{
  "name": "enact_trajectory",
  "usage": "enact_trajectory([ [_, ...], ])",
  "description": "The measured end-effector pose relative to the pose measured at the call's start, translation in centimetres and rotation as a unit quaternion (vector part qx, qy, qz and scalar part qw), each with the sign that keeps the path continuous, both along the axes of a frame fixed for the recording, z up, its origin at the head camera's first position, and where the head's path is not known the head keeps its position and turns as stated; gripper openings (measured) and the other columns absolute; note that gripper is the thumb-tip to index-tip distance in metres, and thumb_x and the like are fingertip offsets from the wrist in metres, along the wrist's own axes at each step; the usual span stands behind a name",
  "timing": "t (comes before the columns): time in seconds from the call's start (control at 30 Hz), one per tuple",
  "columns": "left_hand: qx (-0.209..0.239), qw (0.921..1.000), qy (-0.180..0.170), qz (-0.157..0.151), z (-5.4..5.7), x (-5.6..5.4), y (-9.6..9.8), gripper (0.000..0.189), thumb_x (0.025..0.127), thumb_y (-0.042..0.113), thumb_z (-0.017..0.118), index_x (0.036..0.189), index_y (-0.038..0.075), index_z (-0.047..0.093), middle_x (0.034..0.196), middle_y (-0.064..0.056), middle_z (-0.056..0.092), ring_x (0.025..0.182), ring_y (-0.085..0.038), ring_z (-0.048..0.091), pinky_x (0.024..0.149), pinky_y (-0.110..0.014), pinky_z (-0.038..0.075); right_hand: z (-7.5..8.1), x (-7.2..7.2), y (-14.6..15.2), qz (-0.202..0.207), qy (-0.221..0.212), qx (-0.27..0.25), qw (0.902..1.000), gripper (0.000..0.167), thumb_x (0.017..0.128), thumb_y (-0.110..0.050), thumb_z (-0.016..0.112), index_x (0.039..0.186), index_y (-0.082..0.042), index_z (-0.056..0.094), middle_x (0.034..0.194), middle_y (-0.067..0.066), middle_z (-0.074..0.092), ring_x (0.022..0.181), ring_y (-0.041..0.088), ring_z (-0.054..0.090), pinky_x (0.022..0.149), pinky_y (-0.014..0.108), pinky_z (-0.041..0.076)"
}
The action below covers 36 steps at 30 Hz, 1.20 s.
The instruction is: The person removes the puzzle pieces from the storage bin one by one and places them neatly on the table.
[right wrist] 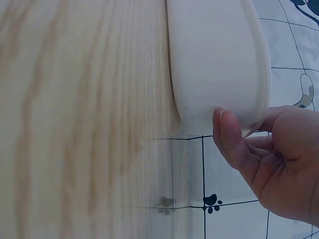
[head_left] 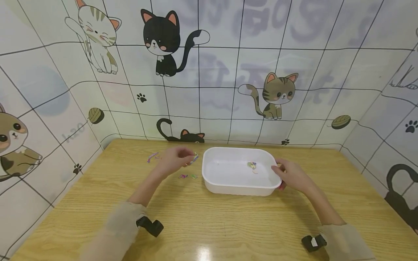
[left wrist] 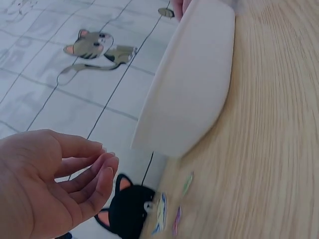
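Observation:
A white plastic tub [head_left: 241,188] with rounded corners stands on the wooden table. My right hand [head_left: 291,175] grips the rim at its right end; in the right wrist view, fingertips [right wrist: 227,124] press the outer wall. Inside lies a small clump of thin, coloured, band-like pieces [head_left: 251,165]. Left of the tub, my left hand [head_left: 174,159] hovers over the table with loosely bent fingers. In the left wrist view its fingertips [left wrist: 107,162] come close together, and I see nothing between them. Beside it lie a blue-and-yellow piece [head_left: 195,157], a purple piece [head_left: 183,176] and a green piece [head_left: 193,176].
Farther left on the table [head_left: 209,224] lies another thin purple-blue piece [head_left: 152,157]. A wall covering [head_left: 218,101] with cartoon cats and grid lines rises behind the table and along both sides. Black straps with small devices [head_left: 150,226] sit on both wrists.

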<state>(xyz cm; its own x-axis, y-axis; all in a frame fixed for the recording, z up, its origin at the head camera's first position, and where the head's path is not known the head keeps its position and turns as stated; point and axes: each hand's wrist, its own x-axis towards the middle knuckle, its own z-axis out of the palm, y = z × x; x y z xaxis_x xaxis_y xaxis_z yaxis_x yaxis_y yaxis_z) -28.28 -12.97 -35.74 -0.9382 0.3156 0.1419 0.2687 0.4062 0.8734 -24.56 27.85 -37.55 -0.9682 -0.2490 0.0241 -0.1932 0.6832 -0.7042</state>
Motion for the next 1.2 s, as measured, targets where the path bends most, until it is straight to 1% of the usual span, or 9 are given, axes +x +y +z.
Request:
enact_trajectory([
  [0.13, 0.018, 0.9993, 0.012, -0.029, 0.5, 0.2, 2.4, 0.019, 0.096, 0.006, 0.066, 0.11, -0.007, 0.068, 0.095, -0.019, 0.07, 0.085, -0.032, 0.067, 0.078, -0.047, 0.057, 0.0, 0.0, 0.1, 0.0, 0.002, -0.001, 1.0, 0.042, 0.105, -0.009, 0.052, 0.138, 0.016, 0.042, 0.089, 0.022, 0.065, 0.053, 0.022, 0.065, 0.05, 0.039, 0.057],
  [0.27, 0.011, 0.9978, 0.017, -0.064, 0.6, 0.1, 4.8, 0.02, 0.096, 0.007, 0.065, 0.111, -0.006, 0.068, 0.102, -0.02, 0.07, 0.084, -0.029, 0.067, 0.077, -0.042, 0.058, 0.0, 0.1, 0.1, -0.002, 0.002, 0.002, 1.0, 0.044, 0.105, -0.01, 0.052, 0.139, 0.016, 0.041, 0.091, 0.023, 0.065, 0.053, 0.022, 0.065, 0.051, 0.038, 0.057],
  [0.43, -0.004, 0.9955, 0.014, -0.093, 0.3, 0.1, 7.6, 0.016, 0.097, 0.007, 0.064, 0.109, -0.002, 0.069, 0.097, -0.014, 0.07, 0.086, -0.036, 0.068, 0.073, -0.035, 0.058, 0.0, 0.2, 0.1, -0.005, 0.0, 0.006, 1.0, 0.045, 0.105, -0.011, 0.052, 0.14, 0.015, 0.041, 0.091, 0.022, 0.065, 0.054, 0.022, 0.066, 0.051, 0.038, 0.057],
  [0.57, -0.019, 0.9932, 0.014, -0.114, -0.1, -0.3, 9.8, 0.016, 0.096, 0.006, 0.064, 0.108, -0.002, 0.069, 0.093, -0.011, 0.07, 0.088, -0.038, 0.07, 0.068, -0.027, 0.055, 0.1, 0.2, 0.1, -0.006, 0.0, 0.007, 1.0, 0.045, 0.105, -0.011, 0.052, 0.139, 0.015, 0.04, 0.09, 0.021, 0.064, 0.054, 0.022, 0.066, 0.051, 0.038, 0.057],
  [0.63, -0.035, 0.9916, 0.012, -0.124, -0.3, -0.6, 10.8, 0.016, 0.096, 0.006, 0.064, 0.109, -0.002, 0.069, 0.092, -0.008, 0.07, 0.089, -0.037, 0.07, 0.066, -0.024, 0.054, 0.1, 0.2, 0.1, -0.004, 0.0, 0.006, 1.0, 0.044, 0.105, -0.01, 0.052, 0.139, 0.016, 0.041, 0.089, 0.02, 0.064, 0.054, 0.022, 0.066, 0.051, 0.038, 0.057],
  [0.77, -0.073, 0.9878, -0.006, -0.137, -0.5, -0.8, 12.7, 0.017, 0.095, 0.007, 0.066, 0.109, -0.001, 0.07, 0.089, -0.004, 0.068, 0.082, -0.025, 0.069, 0.066, -0.023, 0.052, 0.1, 0.0, 0.1, 0.001, 0.002, 0.008, 1.0, 0.043, 0.105, -0.01, 0.053, 0.138, 0.015, 0.042, 0.088, 0.019, 0.065, 0.054, 0.021, 0.066, 0.052, 0.038, 0.058],
  [0.93, -0.1, 0.9848, -0.026, -0.14, -1.0, -1.2, 15.1, 0.015, 0.094, 0.009, 0.069, 0.108, 0.002, 0.072, 0.086, -0.001, 0.069, 0.076, -0.013, 0.065, 0.066, -0.023, 0.05, 0.0, -0.1, 0.1, 0.005, 0.008, 0.005, 0.9999, 0.043, 0.105, -0.01, 0.052, 0.138, 0.016, 0.041, 0.088, 0.019, 0.065, 0.053, 0.021, 0.065, 0.051, 0.038, 0.057],
  [1.07, -0.136, 0.9795, -0.023, -0.147, -1.6, -1.9, 17.2, 0.011, 0.093, 0.007, 0.071, 0.104, 0.005, 0.073, 0.099, -0.005, 0.071, 0.078, -0.011, 0.063, 0.067, -0.021, 0.049, 0.0, -0.1, 0.2, 0.007, 0.009, 0.002, 0.9999, 0.042, 0.105, -0.009, 0.052, 0.138, 0.016, 0.041, 0.089, 0.02, 0.065, 0.053, 0.022, 0.066, 0.051, 0.039, 0.057],
  [1.2, -0.205, 0.966, -0.002, -0.157, -2.2, -2.4, 18.8, 0.013, 0.093, 0.007, 0.07, 0.106, 0.008, 0.073, 0.115, -0.004, 0.07, 0.082, -0.009, 0.059, 0.07, -0.019, 0.047, 0.1, -0.1, 0.2, 0.011, 0.009, -0.001, 0.9999, 0.042, 0.105, -0.009, 0.053, 0.137, 0.016, 0.043, 0.087, 0.019, 0.065, 0.053, 0.022, 0.066, 0.051, 0.039, 0.057],
])
